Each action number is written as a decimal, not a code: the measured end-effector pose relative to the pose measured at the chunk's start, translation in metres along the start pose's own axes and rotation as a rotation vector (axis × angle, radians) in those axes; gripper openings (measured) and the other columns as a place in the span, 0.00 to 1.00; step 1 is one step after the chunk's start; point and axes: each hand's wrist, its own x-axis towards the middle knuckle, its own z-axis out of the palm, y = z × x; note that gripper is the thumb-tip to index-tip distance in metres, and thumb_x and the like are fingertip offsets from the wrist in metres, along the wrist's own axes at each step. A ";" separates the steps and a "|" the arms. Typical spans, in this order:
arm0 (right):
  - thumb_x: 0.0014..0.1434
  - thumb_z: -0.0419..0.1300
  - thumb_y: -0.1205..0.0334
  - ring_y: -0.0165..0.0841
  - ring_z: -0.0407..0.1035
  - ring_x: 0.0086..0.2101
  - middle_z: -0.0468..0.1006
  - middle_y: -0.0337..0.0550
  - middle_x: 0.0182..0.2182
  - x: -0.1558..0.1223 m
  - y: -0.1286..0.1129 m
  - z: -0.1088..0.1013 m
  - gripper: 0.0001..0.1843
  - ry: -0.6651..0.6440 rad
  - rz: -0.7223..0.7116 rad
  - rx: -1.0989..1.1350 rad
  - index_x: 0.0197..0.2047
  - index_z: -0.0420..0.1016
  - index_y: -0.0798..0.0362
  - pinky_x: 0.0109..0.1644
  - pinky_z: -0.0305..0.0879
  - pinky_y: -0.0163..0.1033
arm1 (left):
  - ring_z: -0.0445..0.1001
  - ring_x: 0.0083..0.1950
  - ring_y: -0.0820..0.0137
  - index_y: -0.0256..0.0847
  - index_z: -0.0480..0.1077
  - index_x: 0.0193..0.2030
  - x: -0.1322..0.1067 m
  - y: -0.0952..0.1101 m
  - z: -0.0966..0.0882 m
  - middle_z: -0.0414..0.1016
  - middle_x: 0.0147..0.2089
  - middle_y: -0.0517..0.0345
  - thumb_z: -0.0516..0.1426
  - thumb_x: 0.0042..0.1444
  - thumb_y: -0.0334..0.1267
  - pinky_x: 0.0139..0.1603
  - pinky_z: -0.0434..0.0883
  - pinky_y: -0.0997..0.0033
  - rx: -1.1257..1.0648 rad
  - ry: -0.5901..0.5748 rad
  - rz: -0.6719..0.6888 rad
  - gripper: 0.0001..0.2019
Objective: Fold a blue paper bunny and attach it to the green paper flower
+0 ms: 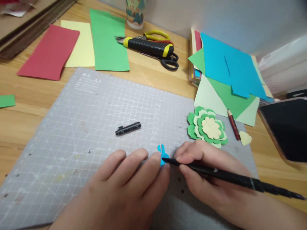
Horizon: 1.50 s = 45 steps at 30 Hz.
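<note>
A small blue paper cutout with two thin prongs lies on the grey cutting mat. Thumb and fingertips of my left hand pinch its left and lower edges, hiding part of it. My right hand grips a black marker pen, whose tip touches or nearly touches the blue paper. To the left lies the black pen cap, off the pen. Beyond my right hand sits a layered paper flower in green, pale green and cream.
Red, yellow and green paper sheets lie behind the mat, near a utility knife, scissors and a paper cup. A paper stack topped with a blue sheet, a short pencil and a dark-screened device are right.
</note>
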 end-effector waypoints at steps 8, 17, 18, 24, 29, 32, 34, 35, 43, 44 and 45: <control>0.61 0.56 0.67 0.28 0.65 0.24 0.72 0.36 0.25 -0.003 0.009 -0.005 0.06 0.127 0.106 0.297 0.32 0.67 0.49 0.24 0.63 0.32 | 0.65 0.53 0.65 0.51 0.68 0.57 0.000 0.001 0.000 0.74 0.54 0.67 0.49 0.64 0.43 0.51 0.57 0.58 -0.018 -0.012 0.000 0.16; 0.55 0.57 0.72 0.32 0.70 0.27 0.74 0.39 0.26 -0.002 0.000 0.000 0.07 0.089 0.080 0.146 0.32 0.66 0.49 0.27 0.67 0.36 | 0.65 0.53 0.64 0.51 0.68 0.56 0.001 0.001 0.000 0.74 0.53 0.66 0.49 0.64 0.43 0.51 0.57 0.57 -0.028 -0.012 -0.010 0.16; 0.55 0.57 0.72 0.32 0.71 0.28 0.74 0.39 0.26 -0.001 0.000 -0.001 0.07 0.085 0.084 0.136 0.32 0.66 0.49 0.27 0.68 0.36 | 0.65 0.53 0.64 0.51 0.68 0.56 0.001 0.001 0.000 0.74 0.53 0.66 0.49 0.64 0.43 0.51 0.57 0.57 -0.033 -0.014 -0.014 0.16; 0.55 0.56 0.71 0.32 0.71 0.28 0.74 0.38 0.25 -0.001 0.002 -0.001 0.06 0.082 0.072 0.109 0.31 0.66 0.49 0.28 0.68 0.36 | 0.65 0.54 0.64 0.51 0.67 0.57 0.002 0.001 0.000 0.74 0.54 0.66 0.49 0.64 0.43 0.52 0.57 0.57 -0.035 -0.013 -0.010 0.16; 0.55 0.56 0.70 0.32 0.71 0.28 0.74 0.38 0.25 -0.002 0.000 -0.001 0.06 0.084 0.064 0.098 0.31 0.66 0.49 0.28 0.69 0.36 | 0.65 0.53 0.64 0.51 0.68 0.56 0.000 0.001 -0.001 0.75 0.53 0.66 0.47 0.65 0.41 0.52 0.56 0.57 -0.031 -0.011 -0.007 0.16; 0.55 0.56 0.70 0.32 0.71 0.27 0.73 0.38 0.24 -0.002 0.001 -0.001 0.06 0.081 0.070 0.092 0.31 0.65 0.49 0.27 0.68 0.36 | 0.66 0.53 0.65 0.52 0.68 0.56 0.001 0.001 0.000 0.75 0.52 0.68 0.46 0.66 0.42 0.52 0.57 0.58 -0.034 -0.019 -0.023 0.16; 0.55 0.56 0.71 0.32 0.70 0.26 0.73 0.38 0.24 -0.002 0.001 -0.001 0.06 0.074 0.067 0.089 0.31 0.65 0.49 0.26 0.67 0.35 | 0.66 0.53 0.66 0.52 0.68 0.55 0.002 0.001 0.000 0.75 0.52 0.69 0.47 0.65 0.43 0.51 0.57 0.58 -0.034 -0.020 -0.023 0.15; 0.55 0.56 0.71 0.31 0.69 0.26 0.73 0.38 0.23 -0.002 0.001 -0.001 0.06 0.071 0.064 0.087 0.31 0.65 0.49 0.26 0.66 0.35 | 0.66 0.53 0.65 0.52 0.68 0.56 0.003 0.001 0.000 0.75 0.52 0.68 0.47 0.65 0.43 0.51 0.57 0.58 -0.032 -0.015 -0.022 0.15; 0.55 0.55 0.72 0.31 0.70 0.26 0.73 0.38 0.25 0.002 -0.003 -0.001 0.07 0.025 0.003 0.062 0.31 0.65 0.49 0.26 0.66 0.34 | 0.65 0.53 0.64 0.51 0.69 0.56 0.000 0.002 0.000 0.75 0.53 0.67 0.49 0.64 0.42 0.51 0.57 0.57 -0.038 0.003 -0.019 0.16; 0.55 0.54 0.72 0.30 0.70 0.26 0.73 0.38 0.26 0.002 -0.004 -0.001 0.08 0.021 -0.014 0.059 0.31 0.65 0.49 0.26 0.67 0.34 | 0.65 0.53 0.64 0.51 0.69 0.55 0.000 0.002 0.000 0.75 0.53 0.66 0.49 0.64 0.42 0.51 0.57 0.57 -0.039 0.001 -0.017 0.16; 0.54 0.54 0.73 0.30 0.70 0.26 0.73 0.37 0.26 0.002 -0.004 -0.001 0.08 0.022 -0.022 0.051 0.31 0.65 0.49 0.26 0.67 0.34 | 0.65 0.53 0.64 0.50 0.69 0.55 0.000 0.002 0.000 0.75 0.53 0.66 0.49 0.64 0.42 0.51 0.57 0.57 -0.037 -0.003 -0.016 0.16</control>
